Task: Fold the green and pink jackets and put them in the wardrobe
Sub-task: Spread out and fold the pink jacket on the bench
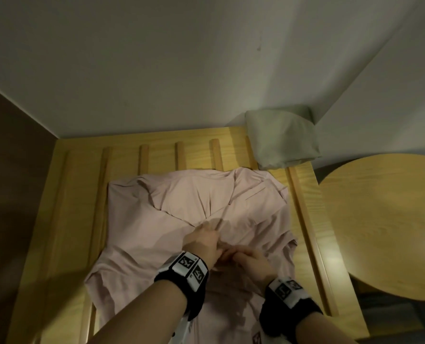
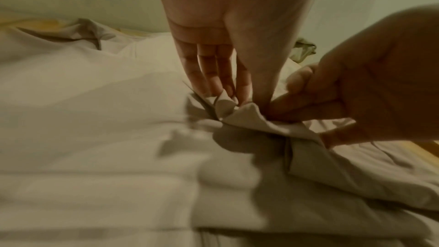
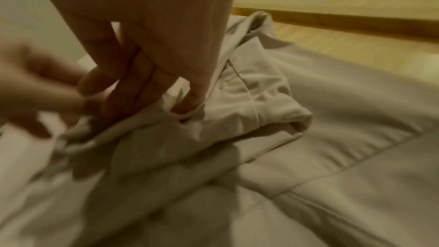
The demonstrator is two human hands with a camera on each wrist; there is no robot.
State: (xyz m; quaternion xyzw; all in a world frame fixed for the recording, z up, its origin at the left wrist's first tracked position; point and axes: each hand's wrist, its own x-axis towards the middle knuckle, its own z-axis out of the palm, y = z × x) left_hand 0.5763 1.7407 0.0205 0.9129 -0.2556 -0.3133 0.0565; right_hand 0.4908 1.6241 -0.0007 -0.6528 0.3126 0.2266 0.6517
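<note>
The pink jacket (image 1: 144, 232) lies spread out on the wooden slatted bed frame (image 1: 82, 182), with a sleeve folded across its front. Both hands meet over its middle. My left hand (image 1: 206, 234) reaches down with straight fingers and pinches a small fold of the fabric (image 2: 225, 102) against its thumb. Just to the right, my right hand (image 1: 233, 253) pinches a bunched fold (image 3: 166, 119) between thumb and fingers. The green jacket (image 1: 281, 140) sits folded at the far right corner of the frame, against the wall.
A round wooden table (image 1: 385, 219) stands close to the right of the bed frame. White walls close off the far side and the right. A dark brown panel (image 1: 7, 170) runs along the left. Bare slats show on the left and far side of the jacket.
</note>
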